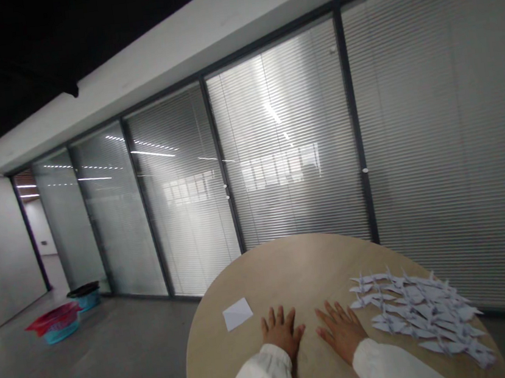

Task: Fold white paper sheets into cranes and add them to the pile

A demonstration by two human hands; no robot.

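Note:
My left hand (283, 332) lies palm down on the round wooden table (307, 256), fingers spread and holding nothing. To its left is a white square of paper (238, 314) with a crease line across it. My right hand (342, 330) also rests flat on the tabletop, its fingers apart and nothing in them. Close on its right, several white folded paper cranes (417, 307) are set out in rows, filling the right side of the table. Neither hand touches the paper or the cranes.
Glass partitions with blinds (289, 135) run behind the table. On the grey floor at left stand a blue bin with a red liner (60, 323) and another with a black liner (87, 297). A white door (3, 256) stands open at far left.

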